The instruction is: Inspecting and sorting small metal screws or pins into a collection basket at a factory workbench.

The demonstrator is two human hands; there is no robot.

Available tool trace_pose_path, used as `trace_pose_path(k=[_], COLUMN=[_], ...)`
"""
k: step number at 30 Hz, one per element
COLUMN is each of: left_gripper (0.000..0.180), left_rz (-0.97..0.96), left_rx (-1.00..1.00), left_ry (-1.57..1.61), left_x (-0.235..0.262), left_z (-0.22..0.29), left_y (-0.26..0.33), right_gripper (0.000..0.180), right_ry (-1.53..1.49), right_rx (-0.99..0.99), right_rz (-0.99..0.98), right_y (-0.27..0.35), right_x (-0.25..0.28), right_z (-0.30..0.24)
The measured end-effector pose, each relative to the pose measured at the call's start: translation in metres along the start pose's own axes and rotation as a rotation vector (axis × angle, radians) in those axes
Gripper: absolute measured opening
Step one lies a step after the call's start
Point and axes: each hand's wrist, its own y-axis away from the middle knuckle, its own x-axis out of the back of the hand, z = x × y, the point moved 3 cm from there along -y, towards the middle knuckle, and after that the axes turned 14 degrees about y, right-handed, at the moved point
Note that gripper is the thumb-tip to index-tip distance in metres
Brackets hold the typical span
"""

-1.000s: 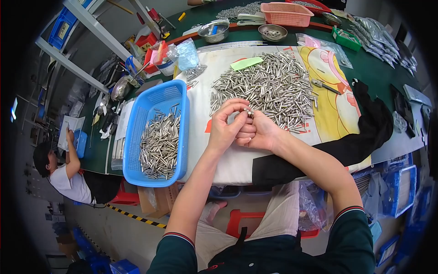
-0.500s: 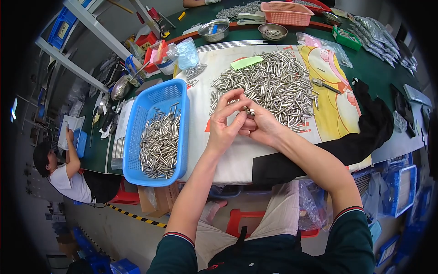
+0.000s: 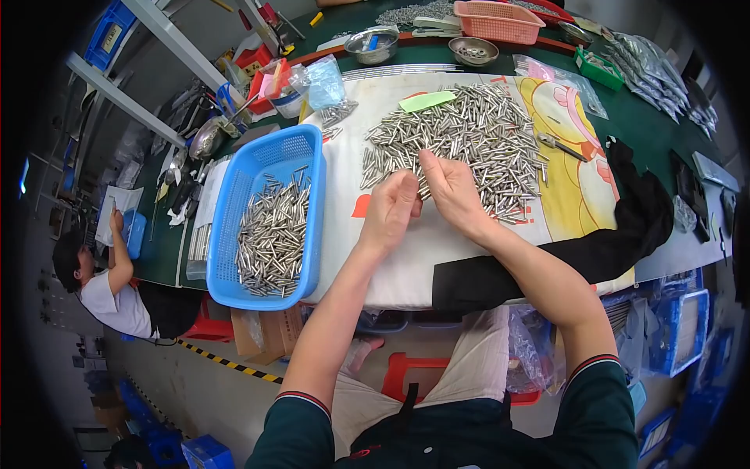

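Observation:
A broad heap of short silvery metal pins (image 3: 469,117) lies on the cloth-covered work surface in front of me. At its near edge my left hand (image 3: 389,209) is closed, thumb on top and fingers curled inward. Close beside it my right hand (image 3: 455,194) is likewise closed, thumb pointing up, with a narrow gap between the two. Whatever the fingers hold is hidden from view. To the left stands a blue perforated plastic basket (image 3: 316,211), holding a second pile of metal pins (image 3: 273,234). A light green slip (image 3: 426,101) rests on the heap's far side.
A black cloth sleeve (image 3: 539,264) lies along the near right edge. A black-handled tool (image 3: 564,147) is right of the heap. Metal bowls (image 3: 372,47), a pink basket (image 3: 500,22) and a green bin (image 3: 598,70) stand behind. A person (image 3: 109,289) sits at far left.
My hands have drawn slightly apart and turned thumbs-up. The ends of a few metal pins, visible between my fingers before, are now out of sight. The view has shifted slightly.

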Motion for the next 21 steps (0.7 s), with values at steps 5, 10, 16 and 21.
trace_pose_path(k=[5,10,16,21], left_gripper=[0.043,0.037,0.037,0.039], left_rz=[-0.044,0.004,0.231,0.242], left_rx=[-0.216,-0.345,-0.289,-0.293], left_ry=[-0.407,-0.475,-0.378,-0.395], left_x=[-0.008,-0.011,-0.032,-0.038], left_z=[-0.004,0.006,-0.005,0.007], left_y=[0.003,0.007,0.014,0.023], right_gripper=[0.049,0.048,0.047,0.048], right_ry=[-0.003,0.069,0.18,-0.04], right_rx=[0.02,0.094,0.225,0.301], right_rz=[0.059,0.101,0.283,0.12], right_y=[0.004,0.008,0.006,0.01], right_x=[-0.004,-0.007,-0.002,0.001], right_z=[-0.002,-0.005,-0.008,-0.012])
